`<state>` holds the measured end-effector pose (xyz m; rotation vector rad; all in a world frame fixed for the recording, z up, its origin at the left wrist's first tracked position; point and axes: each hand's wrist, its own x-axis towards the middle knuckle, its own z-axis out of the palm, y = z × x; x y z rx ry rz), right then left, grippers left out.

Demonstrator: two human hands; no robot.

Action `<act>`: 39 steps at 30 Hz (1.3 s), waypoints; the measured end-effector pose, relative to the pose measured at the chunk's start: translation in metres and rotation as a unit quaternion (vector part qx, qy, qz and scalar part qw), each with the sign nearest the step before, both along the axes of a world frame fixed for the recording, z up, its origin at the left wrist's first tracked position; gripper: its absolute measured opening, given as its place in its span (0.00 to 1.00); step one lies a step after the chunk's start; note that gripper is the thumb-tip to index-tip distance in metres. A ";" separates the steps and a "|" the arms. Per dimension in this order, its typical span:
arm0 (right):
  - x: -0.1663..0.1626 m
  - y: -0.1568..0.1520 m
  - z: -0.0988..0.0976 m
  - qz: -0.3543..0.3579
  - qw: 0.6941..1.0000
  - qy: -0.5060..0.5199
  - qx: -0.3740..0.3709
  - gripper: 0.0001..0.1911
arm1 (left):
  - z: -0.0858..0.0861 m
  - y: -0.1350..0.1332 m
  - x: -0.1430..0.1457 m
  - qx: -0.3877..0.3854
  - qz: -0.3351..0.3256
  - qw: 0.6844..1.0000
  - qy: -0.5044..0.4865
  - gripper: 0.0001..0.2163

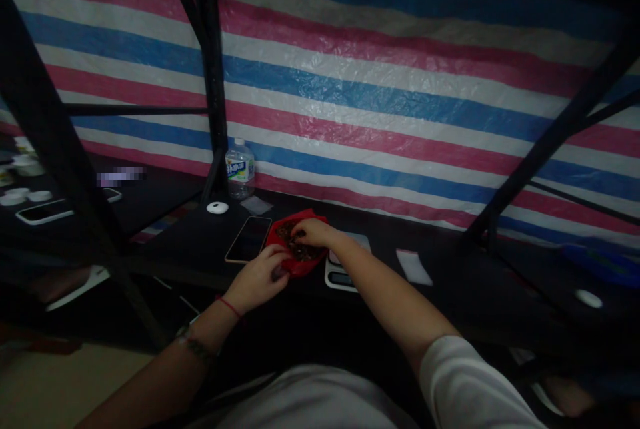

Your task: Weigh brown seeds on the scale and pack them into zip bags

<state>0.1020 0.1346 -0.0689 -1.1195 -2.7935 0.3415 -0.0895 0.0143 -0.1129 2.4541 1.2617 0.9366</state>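
Observation:
A red plastic bag lies open on the dark table, with a heap of small brown dried pieces inside; their exact kind is too small to make out. My left hand grips the near left edge of the bag. Over the bag's mouth, my right hand dips its closed fingertips into the brown pieces. Partly hidden under my right forearm is a white digital scale, just right of the bag. A smartphone with a dark screen lies left of the bag.
Behind the phone stand a clear plastic bottle, a round white object and a small clear bag. A white packet lies right of the scale. Black metal frame posts rise at both sides before a striped plastic sheet.

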 end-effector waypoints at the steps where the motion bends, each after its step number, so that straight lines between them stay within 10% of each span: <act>1: 0.002 0.000 0.001 -0.005 1.000 -0.003 -0.007 0.23 | 0.000 0.001 -0.001 -0.004 0.005 1.000 0.009 0.12; 5: 0.001 -0.003 0.001 -0.010 0.998 -0.047 -0.036 0.36 | -0.001 0.002 0.000 -0.021 0.028 0.999 0.025 0.07; 13: -0.011 -0.005 -0.002 -0.003 0.998 -0.059 0.017 0.17 | 0.001 -0.010 0.014 0.016 0.032 0.999 -0.009 0.08; 25: -0.007 -0.011 0.021 0.014 1.000 -0.002 0.005 0.12 | 0.005 -0.011 0.009 0.116 0.068 0.983 -0.123 0.10; 39: 0.000 -0.005 0.020 0.027 1.000 0.016 0.003 0.17 | 0.077 0.028 0.016 0.103 0.138 0.937 -0.303 0.09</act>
